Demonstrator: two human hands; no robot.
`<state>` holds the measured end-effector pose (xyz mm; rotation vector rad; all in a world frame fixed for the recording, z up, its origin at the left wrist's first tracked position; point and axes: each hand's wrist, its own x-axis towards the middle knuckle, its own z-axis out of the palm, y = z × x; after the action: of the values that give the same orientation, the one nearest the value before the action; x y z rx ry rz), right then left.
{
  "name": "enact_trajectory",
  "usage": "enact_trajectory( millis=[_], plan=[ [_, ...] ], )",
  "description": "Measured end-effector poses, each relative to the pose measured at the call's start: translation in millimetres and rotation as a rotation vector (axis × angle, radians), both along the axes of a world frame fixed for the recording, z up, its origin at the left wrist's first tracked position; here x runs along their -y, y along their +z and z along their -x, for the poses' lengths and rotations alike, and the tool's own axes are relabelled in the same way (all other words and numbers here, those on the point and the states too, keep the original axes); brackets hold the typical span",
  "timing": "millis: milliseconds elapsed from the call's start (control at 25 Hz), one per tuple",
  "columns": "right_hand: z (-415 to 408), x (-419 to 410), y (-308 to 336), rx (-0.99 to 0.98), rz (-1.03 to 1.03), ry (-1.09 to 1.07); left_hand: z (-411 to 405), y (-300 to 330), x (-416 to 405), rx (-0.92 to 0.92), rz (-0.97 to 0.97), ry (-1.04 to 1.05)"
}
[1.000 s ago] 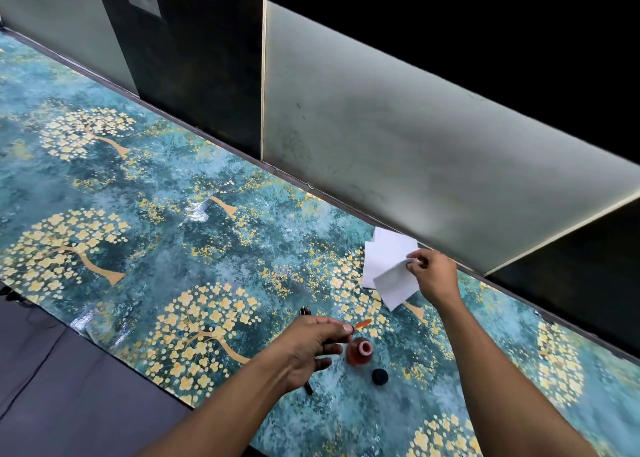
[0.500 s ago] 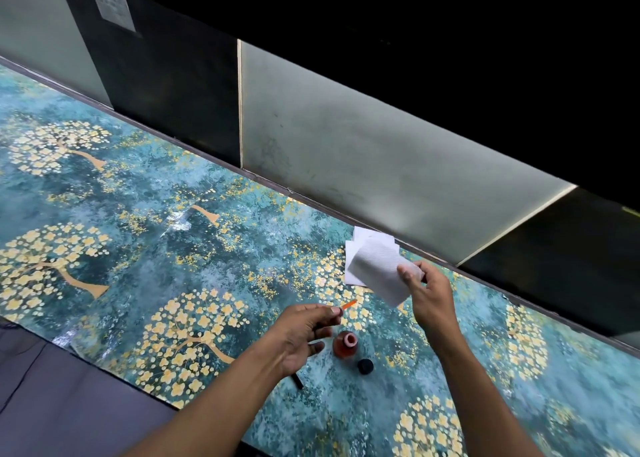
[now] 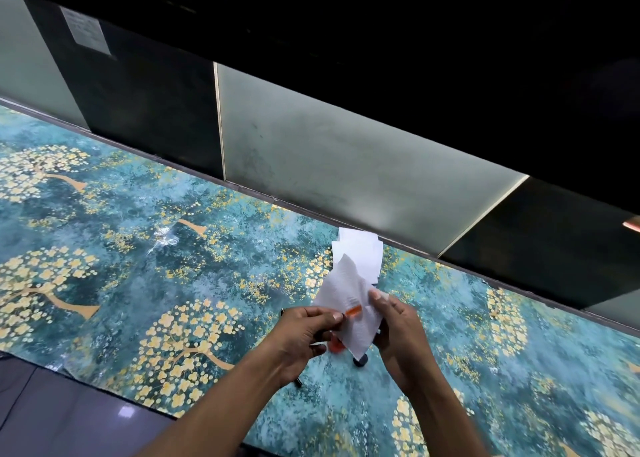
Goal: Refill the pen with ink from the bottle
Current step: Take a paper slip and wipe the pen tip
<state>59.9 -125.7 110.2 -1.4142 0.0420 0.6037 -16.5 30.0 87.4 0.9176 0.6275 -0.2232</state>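
Note:
My left hand [image 3: 304,335] pinches a thin orange refill tube [image 3: 353,310], whose tip lies against a white tissue [image 3: 349,301]. My right hand [image 3: 398,321] holds that tissue by its right edge, just above the table. The orange ink bottle [image 3: 335,346] stands under the tissue, mostly hidden, between my two hands. Its black cap [image 3: 360,360] lies on the table just right of it. The black pen body [image 3: 297,382] lies beneath my left hand, with only its ends showing.
A stack of white tissues [image 3: 360,252] lies near the back edge of the table. The table [image 3: 138,266] has a teal cover with golden trees. Dark and grey wall panels [image 3: 311,166] rise right behind it. The table's front edge runs along the lower left.
My right hand has brought one tissue from the stack toward me and down to the left hand. The orange tube's tip now rests against the tissue.

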Motion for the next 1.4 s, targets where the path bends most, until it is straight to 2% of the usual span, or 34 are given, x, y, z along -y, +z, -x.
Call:
enact_trajectory(
  millis=[160, 320, 400, 560, 640, 880, 1120, 1280, 1400],
  plan=[
    [11.5, 6.1, -5.0, -0.011, -0.025, -0.011, 3.4, 9.1, 4.6, 0.109, -0.185, -0.01],
    [16.5, 10.4, -3.7, -0.046, -0.074, -0.015, 4.9, 14.2, 8.4, 0.193, -0.277, 0.03],
    [22.8, 8.5, -2.1, -0.094, -0.159, -0.016, 5.6, 12.5, 9.0, 0.215, -0.267, 0.025],
    [33.4, 8.1, -4.5, -0.277, -0.375, -0.017, 11.9, 9.5, 10.7, 0.23, -0.095, 0.032],
    [35.0, 8.1, -4.7, -0.289, -0.38, -0.015, 15.3, 7.7, 9.3, 0.24, -0.059, 0.029],
    [35.5, 8.8, -0.8, -0.278, -0.352, 0.009, 18.7, 1.4, 5.7, 0.239, -0.15, -0.015],
    [38.8, 6.1, 0.7, -0.276, -0.389, -0.03, 17.9, 1.2, 6.4, 0.206, -0.066, 0.0],
    [36.3, 5.4, 5.9, -0.223, -0.359, -0.086, 15.4, 0.2, 7.9, 0.175, -0.086, -0.012],
    [36.3, 4.5, 3.5, -0.131, -0.251, -0.082, 16.3, -2.1, 8.6, 0.166, -0.105, -0.034]
  ],
)
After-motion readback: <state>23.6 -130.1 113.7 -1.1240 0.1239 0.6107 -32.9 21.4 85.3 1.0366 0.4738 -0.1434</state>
